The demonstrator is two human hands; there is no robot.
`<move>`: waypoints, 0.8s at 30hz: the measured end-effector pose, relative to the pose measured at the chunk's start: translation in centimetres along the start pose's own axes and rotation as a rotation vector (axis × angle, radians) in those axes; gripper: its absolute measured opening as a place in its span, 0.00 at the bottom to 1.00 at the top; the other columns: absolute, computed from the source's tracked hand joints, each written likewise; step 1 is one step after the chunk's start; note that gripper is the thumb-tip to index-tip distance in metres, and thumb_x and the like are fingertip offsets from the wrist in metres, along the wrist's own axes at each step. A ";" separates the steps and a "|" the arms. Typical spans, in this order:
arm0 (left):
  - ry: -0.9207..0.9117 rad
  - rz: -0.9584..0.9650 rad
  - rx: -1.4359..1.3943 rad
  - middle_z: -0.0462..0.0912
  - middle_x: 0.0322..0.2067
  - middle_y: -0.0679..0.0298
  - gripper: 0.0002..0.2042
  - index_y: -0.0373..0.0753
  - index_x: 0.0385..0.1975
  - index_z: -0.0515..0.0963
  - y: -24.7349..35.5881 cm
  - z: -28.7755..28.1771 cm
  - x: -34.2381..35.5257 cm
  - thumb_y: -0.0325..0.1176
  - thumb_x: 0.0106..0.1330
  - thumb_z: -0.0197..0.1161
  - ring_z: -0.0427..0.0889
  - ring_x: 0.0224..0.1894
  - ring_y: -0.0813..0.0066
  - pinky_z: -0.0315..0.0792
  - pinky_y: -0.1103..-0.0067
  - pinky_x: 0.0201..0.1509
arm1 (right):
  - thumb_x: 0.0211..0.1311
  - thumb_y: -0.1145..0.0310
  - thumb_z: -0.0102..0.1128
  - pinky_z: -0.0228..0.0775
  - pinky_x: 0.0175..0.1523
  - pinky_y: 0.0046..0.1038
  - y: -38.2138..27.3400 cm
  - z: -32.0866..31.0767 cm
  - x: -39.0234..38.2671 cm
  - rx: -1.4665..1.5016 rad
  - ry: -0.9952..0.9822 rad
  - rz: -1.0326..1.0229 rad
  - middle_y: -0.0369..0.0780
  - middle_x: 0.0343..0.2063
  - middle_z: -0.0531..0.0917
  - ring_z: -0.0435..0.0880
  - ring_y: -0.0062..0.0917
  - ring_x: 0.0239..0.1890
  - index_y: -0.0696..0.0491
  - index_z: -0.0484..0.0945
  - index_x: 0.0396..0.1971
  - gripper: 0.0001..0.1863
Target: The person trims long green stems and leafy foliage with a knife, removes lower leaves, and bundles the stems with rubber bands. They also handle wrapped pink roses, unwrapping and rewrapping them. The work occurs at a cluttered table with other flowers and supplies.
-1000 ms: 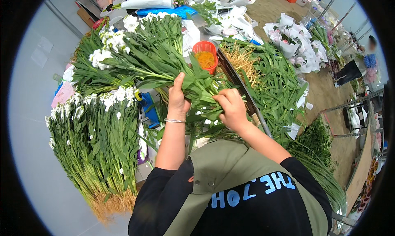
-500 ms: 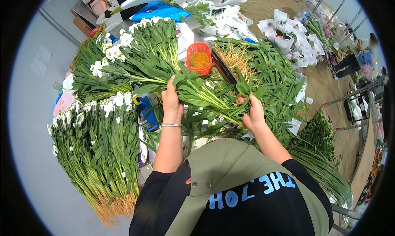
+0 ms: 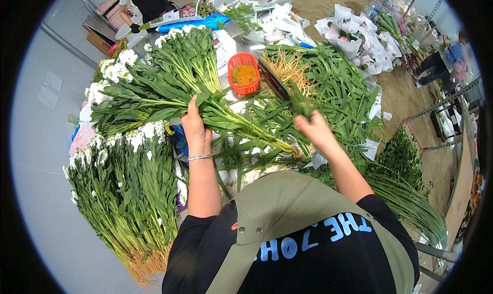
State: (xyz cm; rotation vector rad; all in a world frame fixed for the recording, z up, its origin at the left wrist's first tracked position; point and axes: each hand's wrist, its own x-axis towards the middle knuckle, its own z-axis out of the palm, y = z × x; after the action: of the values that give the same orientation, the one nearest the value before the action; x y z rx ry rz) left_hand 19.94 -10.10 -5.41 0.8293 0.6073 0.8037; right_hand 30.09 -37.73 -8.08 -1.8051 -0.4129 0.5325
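My left hand (image 3: pixel 194 123) is closed round a bunch of long-stemmed white flowers (image 3: pixel 241 124). The blossoms point to the far left, and the lower stems, bare of most leaves, slant down to the right. Off to the right of those stems, my right hand (image 3: pixel 316 131) is closed on some loose green leaves (image 3: pixel 302 105), smeared by motion. Just beyond it lies a long dark bar (image 3: pixel 273 80), beside cut root ends (image 3: pixel 287 68). A heap of stripped leaves (image 3: pixel 341 94) spreads on the right.
More white-flowered stems (image 3: pixel 123 191) with roots lie at the left; another bunch (image 3: pixel 190 58) rests farther back. A red plastic basket (image 3: pixel 245 90) stands mid-table. White-wrapped bouquets (image 3: pixel 354 42) are at the far right. Across the table, a person (image 3: pixel 149 4) in black gloves handles a wrapped bouquet.
My right hand has left the lower stems and moved slightly up with leaves in it. My left hand has shifted a little left with the bunch, whose lower stems now show barer.
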 end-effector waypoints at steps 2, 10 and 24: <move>-0.009 -0.016 -0.036 0.80 0.37 0.57 0.16 0.25 0.39 0.76 0.3 0.5 -0.7 0.35 0.63 0.59 0.81 0.34 0.68 0.77 0.72 0.37 | 0.51 0.60 0.66 0.66 0.56 0.29 -2.4 2.6 0.1 -0.248 -0.128 -0.140 0.47 0.48 0.75 0.75 0.28 0.48 0.60 0.68 0.53 0.32; -0.175 -0.052 -0.114 0.80 0.41 0.59 0.18 0.30 0.46 0.75 1.2 0.2 -1.2 0.38 0.65 0.56 0.80 0.40 0.68 0.75 0.72 0.46 | 0.58 0.73 0.53 0.69 0.47 0.26 0.8 6.9 1.4 0.297 -0.105 -0.185 0.39 0.33 0.80 0.79 0.24 0.36 0.59 0.72 0.42 0.12; 0.032 -0.041 -0.065 0.80 0.37 0.60 0.15 0.28 0.39 0.76 1.5 -0.3 -0.7 0.36 0.62 0.60 0.81 0.36 0.70 0.76 0.74 0.40 | 0.35 0.85 0.58 0.69 0.37 0.34 0.3 3.5 -1.1 -0.424 0.210 -0.979 0.43 0.25 0.73 0.75 0.39 0.32 0.56 0.72 0.34 0.19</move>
State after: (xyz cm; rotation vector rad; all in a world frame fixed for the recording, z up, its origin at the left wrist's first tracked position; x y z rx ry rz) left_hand 18.81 -9.90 -4.22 0.7435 0.6219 0.7970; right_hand 27.24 -35.57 -9.12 -1.7612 -1.2268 -0.4530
